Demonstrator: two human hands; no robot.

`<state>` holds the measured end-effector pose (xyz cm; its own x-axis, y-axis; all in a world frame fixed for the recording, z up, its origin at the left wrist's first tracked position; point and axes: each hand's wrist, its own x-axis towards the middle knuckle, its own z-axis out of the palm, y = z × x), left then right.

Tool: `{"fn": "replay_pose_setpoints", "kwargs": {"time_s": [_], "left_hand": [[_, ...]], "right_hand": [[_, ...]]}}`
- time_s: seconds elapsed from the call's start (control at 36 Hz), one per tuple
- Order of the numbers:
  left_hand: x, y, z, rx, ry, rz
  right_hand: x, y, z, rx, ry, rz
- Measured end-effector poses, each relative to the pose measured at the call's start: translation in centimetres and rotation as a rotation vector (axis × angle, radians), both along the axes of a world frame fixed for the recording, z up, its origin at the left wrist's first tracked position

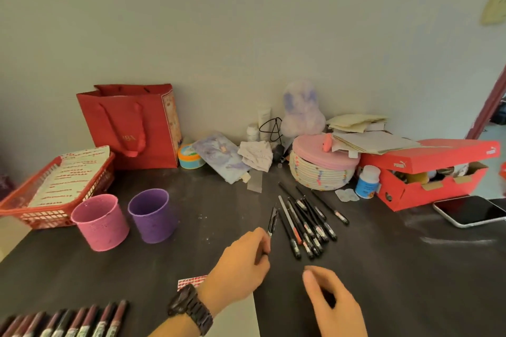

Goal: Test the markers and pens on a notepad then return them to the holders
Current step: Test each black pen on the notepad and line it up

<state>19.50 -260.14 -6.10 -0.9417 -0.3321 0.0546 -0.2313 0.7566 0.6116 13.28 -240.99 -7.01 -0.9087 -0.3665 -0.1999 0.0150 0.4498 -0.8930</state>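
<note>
My left hand (241,262), a dark watch on its wrist, pinches a black pen (272,220) that points up and away over the dark table. Just right of it, several black pens (306,221) lie loose in a fan. My right hand (332,301) hovers near the front with its fingers loosely curled and holds nothing. A pink holder (100,223) and a purple holder (152,216) stand upright at the left. A white notepad (238,317) lies under my left forearm. A row of several dark red markers (71,321) lies at the bottom left.
A red basket (16,206) with printed sheets sits far left, and a red paper bag (131,126) stands behind it. At the back are a rope basket with a pink lid (320,169), a small bottle (367,181) and a red shoebox (427,175). A phone (471,210) lies right.
</note>
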Motion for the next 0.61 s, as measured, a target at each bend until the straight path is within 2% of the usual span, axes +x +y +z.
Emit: {"fn": "replay_pose_setpoints", "kwargs": {"time_s": [0.06,0.11,0.19,0.28,0.36,0.47,0.53,0.61], "left_hand": [[2.4,0.7,0.1,-0.084,0.076,-0.059],[4.4,1.6,0.4,-0.184,0.157,-0.113],[6.9,2.4,0.9,-0.294,0.214,-0.142],[9.1,2.9,0.8,-0.348,0.279,-0.054],[11.4,3.2,-0.1,-0.254,0.401,0.153],[13.3,3.3,-1.9,-0.238,0.428,0.300],[13.8,3.1,-2.2,-0.205,0.396,0.366],[14.3,2.5,-2.8,-0.143,0.336,0.382]], "right_hand": [[0.3,-1.2,1.2,-0.323,-0.275,-0.057],[0.9,-2.5,2.2,-0.593,-0.527,-0.026],[3.2,-4.9,3.5,-0.803,-0.685,0.051],[5.2,-7.0,3.9,-0.950,-0.782,-0.034],[6.5,-8.3,3.7,-1.003,-0.829,-0.167],[7.8,-9.3,3.7,-1.033,-0.920,-0.261],[8.1,-9.6,3.9,-1.071,-0.908,-0.252],[8.1,-9.8,4.0,-1.020,-0.769,-0.105]]}}
